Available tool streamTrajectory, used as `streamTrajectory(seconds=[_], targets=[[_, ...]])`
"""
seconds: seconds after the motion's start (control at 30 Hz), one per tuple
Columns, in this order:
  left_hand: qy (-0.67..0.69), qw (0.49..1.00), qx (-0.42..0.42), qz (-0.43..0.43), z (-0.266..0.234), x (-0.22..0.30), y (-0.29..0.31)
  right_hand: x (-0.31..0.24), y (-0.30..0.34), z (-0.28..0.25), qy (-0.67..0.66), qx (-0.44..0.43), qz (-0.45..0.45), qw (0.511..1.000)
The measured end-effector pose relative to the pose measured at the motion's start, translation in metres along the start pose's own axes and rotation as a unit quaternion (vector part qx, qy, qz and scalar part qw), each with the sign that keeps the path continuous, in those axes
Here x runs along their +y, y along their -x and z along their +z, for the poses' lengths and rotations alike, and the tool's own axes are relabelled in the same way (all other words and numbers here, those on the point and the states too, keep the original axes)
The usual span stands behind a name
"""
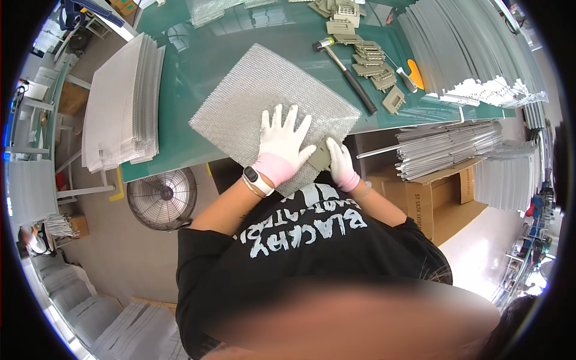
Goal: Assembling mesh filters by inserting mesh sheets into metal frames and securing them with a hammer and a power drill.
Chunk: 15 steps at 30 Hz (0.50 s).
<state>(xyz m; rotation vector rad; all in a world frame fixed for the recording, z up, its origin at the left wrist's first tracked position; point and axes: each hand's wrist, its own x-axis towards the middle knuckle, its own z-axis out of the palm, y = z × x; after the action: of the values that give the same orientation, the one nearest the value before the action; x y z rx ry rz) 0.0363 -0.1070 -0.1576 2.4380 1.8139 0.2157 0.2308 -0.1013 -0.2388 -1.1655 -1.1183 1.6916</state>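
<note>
A silver mesh panel [246,90] lies at an angle on the green worktable [198,54], one corner jutting over the near edge toward my body. My left hand [282,141], in a white glove with a pink cuff, rests flat on the panel with its fingers spread. At the panel's near right edge, my gloved right hand [341,167] grips a flat grey-green plastic corner piece [320,157] between thumb and fingers. The piece touches or overlaps the mesh; how it sits there is partly hidden. My left thumb tip is close to it.
A hammer [354,84] lies beyond the panel, beside several loose plastic pieces [393,99], a white-handled tool [407,80] and an orange one [415,73]. Panel stacks stand left [123,105] and right [474,48]. Below are a fan [162,199] and a cardboard box [423,204].
</note>
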Motion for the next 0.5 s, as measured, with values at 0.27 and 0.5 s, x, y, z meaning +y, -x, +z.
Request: streamTrajectory(seconds=[0.27, 0.5], targets=[[0.019, 1.000, 0.009, 0.006, -0.001, -0.002, 0.017, -0.009, 0.018, 0.012, -0.063, -0.015, 0.046, 0.997], [0.027, 1.000, -0.002, 0.008, -0.004, 0.003, 0.018, -0.004, 0.017, 0.014, -0.009, 0.005, 0.009, 1.000]])
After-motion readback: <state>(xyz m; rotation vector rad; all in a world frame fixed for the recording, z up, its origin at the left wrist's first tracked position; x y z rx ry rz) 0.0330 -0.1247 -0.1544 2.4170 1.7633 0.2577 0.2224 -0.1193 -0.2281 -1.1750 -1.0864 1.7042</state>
